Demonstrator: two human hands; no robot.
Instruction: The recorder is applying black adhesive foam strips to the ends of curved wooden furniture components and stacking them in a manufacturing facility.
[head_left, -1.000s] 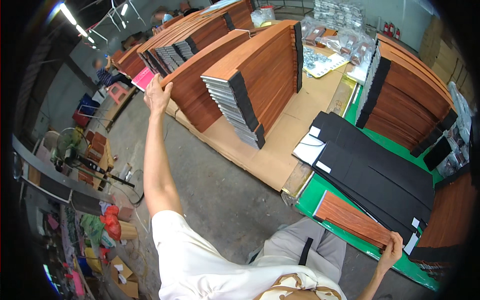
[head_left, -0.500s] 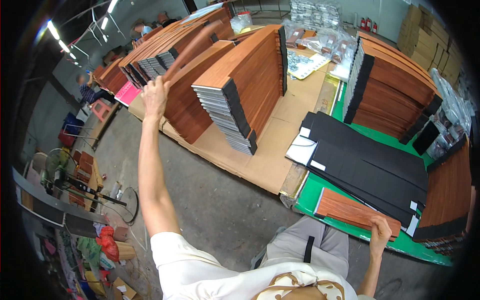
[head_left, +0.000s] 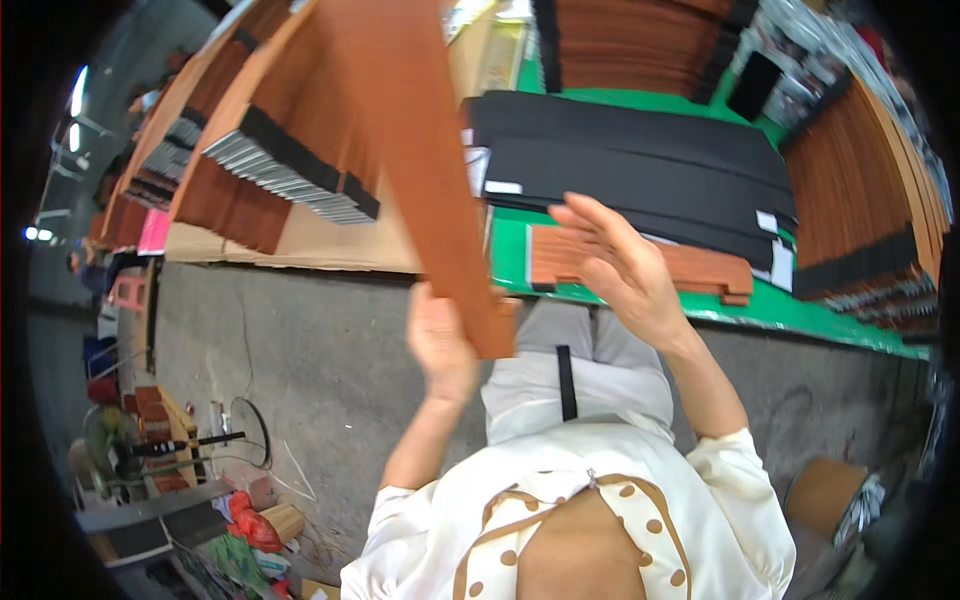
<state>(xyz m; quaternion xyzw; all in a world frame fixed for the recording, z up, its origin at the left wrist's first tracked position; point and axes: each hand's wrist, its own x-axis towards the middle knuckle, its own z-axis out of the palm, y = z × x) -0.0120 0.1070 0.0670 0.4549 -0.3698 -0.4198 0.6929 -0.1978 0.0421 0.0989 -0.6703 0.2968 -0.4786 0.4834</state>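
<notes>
My left hand (head_left: 440,345) grips the near end of a long reddish-brown wood-grain board (head_left: 410,140). The board is raised and slanted, reaching past the top edge of the picture, and motion blurs it a little. My right hand (head_left: 630,275) is open, its fingers stretched toward the board but apart from it. Beneath that hand, a shorter wood-grain strip (head_left: 700,268) with notched edges lies along the near edge of the green tabletop (head_left: 510,240); the hand hides part of it. Behind the strip is a pile of flat black sheets (head_left: 630,150) with small white labels.
Stacks of wood-grain boards with black-wrapped ends stand on the cardboard-covered table (head_left: 325,245) at left, one of them the near stack (head_left: 290,170). Another board stack (head_left: 850,180) rises at the right. A floor fan (head_left: 100,445) and a red bag (head_left: 250,522) are at lower left.
My left hand has brought the long board from the stacks at left to in front of me. My right hand has let go of the short strip and lifted. The view has swung right.
</notes>
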